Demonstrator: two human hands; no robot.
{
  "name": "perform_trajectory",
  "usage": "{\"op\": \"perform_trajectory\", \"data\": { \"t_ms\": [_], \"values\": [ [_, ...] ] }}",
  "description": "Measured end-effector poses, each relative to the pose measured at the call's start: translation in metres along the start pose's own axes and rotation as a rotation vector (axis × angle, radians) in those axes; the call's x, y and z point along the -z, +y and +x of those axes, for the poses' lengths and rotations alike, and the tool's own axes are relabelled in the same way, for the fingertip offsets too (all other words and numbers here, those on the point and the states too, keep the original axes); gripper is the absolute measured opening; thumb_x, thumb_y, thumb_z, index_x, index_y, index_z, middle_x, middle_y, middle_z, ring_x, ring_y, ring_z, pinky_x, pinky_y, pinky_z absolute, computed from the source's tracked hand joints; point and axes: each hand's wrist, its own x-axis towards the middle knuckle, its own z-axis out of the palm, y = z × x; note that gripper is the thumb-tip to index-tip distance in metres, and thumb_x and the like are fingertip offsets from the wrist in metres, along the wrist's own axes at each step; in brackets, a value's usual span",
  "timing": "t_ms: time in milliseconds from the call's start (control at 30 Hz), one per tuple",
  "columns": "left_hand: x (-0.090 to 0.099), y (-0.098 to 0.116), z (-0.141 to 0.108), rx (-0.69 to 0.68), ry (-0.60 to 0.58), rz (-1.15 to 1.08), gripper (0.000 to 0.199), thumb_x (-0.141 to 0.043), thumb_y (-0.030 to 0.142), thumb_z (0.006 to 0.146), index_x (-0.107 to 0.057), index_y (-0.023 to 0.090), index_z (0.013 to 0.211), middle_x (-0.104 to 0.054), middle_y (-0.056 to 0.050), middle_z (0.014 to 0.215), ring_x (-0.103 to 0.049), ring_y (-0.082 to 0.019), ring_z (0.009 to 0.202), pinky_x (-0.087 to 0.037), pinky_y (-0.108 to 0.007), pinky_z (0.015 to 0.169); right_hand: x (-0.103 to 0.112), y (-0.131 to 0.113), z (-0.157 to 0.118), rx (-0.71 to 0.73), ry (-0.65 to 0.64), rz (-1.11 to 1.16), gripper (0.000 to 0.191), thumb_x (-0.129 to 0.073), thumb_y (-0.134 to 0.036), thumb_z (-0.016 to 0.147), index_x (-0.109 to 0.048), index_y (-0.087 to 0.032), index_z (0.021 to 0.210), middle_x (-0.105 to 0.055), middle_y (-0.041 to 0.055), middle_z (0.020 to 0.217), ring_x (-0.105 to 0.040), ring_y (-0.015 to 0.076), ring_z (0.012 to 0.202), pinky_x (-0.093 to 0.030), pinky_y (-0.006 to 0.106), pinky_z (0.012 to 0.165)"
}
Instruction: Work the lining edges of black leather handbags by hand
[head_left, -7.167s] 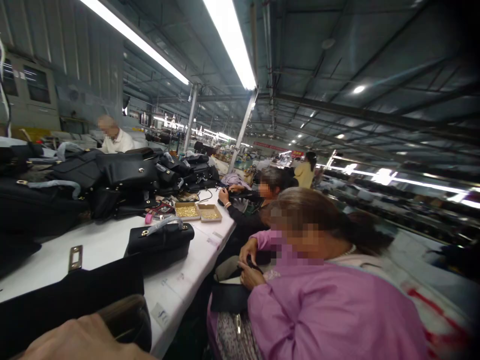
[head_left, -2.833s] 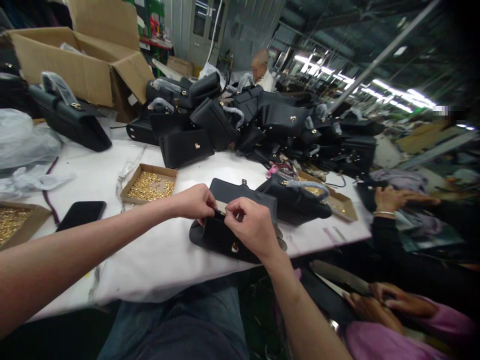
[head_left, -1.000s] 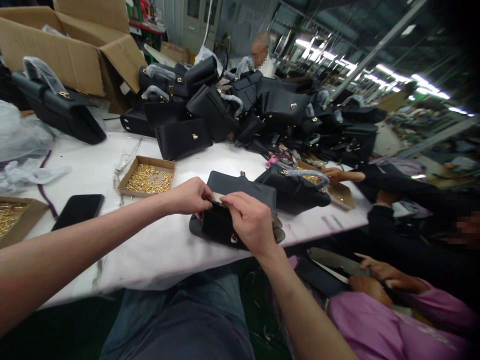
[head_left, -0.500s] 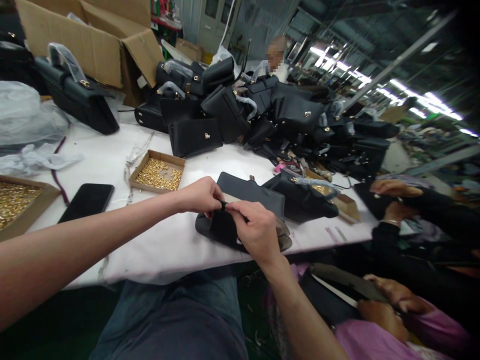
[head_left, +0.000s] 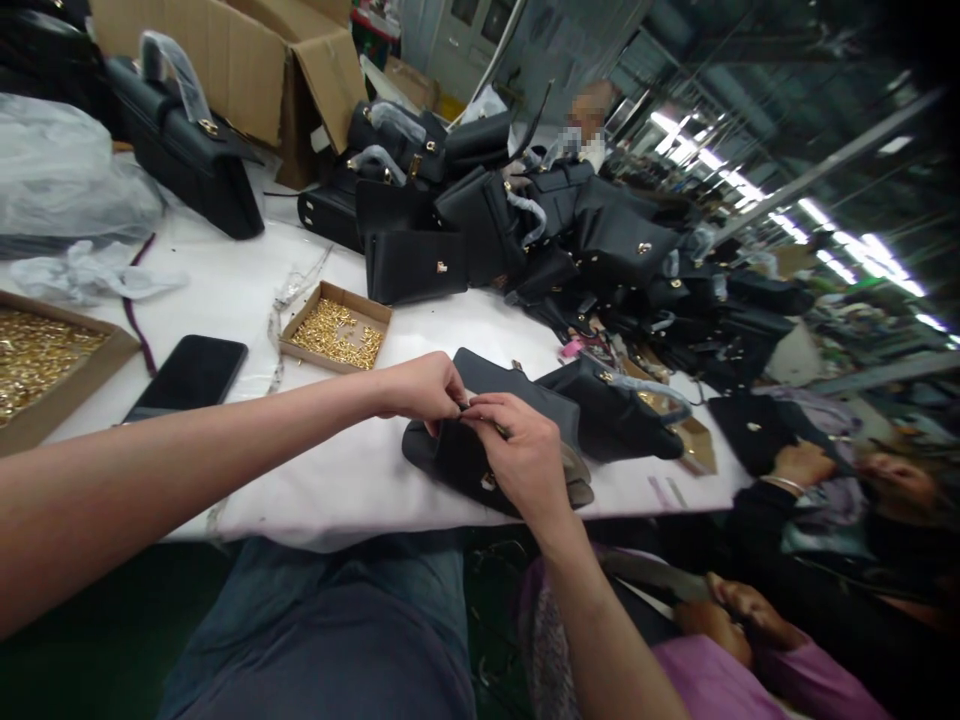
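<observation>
Black handbag (head_left: 463,462), one, flap laid back: near edge of white table (head_left: 322,490), directly beneath both hands, long axis running left to right, slanting nearer rightward. Left hand (head_left: 429,387): fingertips pinching its opening's edge. Right hand (head_left: 523,447): likewise, just beside; neither nearer.

The white table (head_left: 322,485) bears black bags (head_left: 461,462), a phone (head_left: 193,370) and trays (head_left: 82,388) of gold pieces (head_left: 319,325).
</observation>
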Motion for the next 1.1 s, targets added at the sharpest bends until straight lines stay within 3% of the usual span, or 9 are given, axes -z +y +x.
{"op": "perform_trajectory", "data": {
  "t_ms": [200,467,833,1100],
  "values": [
    [0.002,-0.004,-0.002,0.033,-0.043,-0.075,0.029,-0.063,0.007,0.073,-0.084,0.012,0.091,-0.071,-0.004,0.075,-0.067,-0.017,0.069,-0.058,-0.023,0.063,-0.004,0.0,-0.001,0.019,-0.029,-0.031,0.015,-0.073,-0.019,0.105,-0.086,-0.026,0.099,-0.084,0.0038,0.114,-0.08,0.0238,0.109,-0.062,0.039,0.101],
    [0.0,-0.001,-0.012,0.07,0.044,-0.08,0.022,-0.071,0.01,0.067,-0.083,0.014,0.085,-0.072,-0.005,0.071,-0.062,-0.017,0.062,-0.052,-0.025,0.059,-0.012,-0.01,-0.007,0.019,0.03,-0.17,0.016,-0.069,-0.016,0.106,-0.082,-0.024,0.101,-0.083,0.0051,0.12,-0.08,0.0256,0.111,-0.061,0.041,0.103],
    [-0.012,-0.006,-0.019,0.033,0.139,-0.098,0.024,-0.067,0.012,0.071,-0.084,0.015,0.087,-0.071,-0.007,0.071,-0.06,-0.018,0.063,-0.046,-0.027,0.058,-0.028,-0.015,-0.018,-0.035,0.167,-0.286,0.015,-0.068,-0.016,0.104,-0.08,-0.023,0.1,-0.084,0.0082,0.123,-0.081,0.0289,0.114,-0.06,0.044,0.104],
    [-0.017,-0.015,-0.023,-0.014,0.144,-0.087,0.026,-0.065,0.012,0.078,-0.086,0.016,0.091,-0.072,-0.006,0.073,-0.06,-0.018,0.065,-0.045,-0.026,0.059,-0.025,-0.02,-0.016,-0.048,0.175,-0.187,0.014,-0.071,-0.014,0.101,-0.08,-0.024,0.097,-0.085,0.006,0.116,-0.081,0.0265,0.108,-0.061,0.043,0.101]
  ]
}}
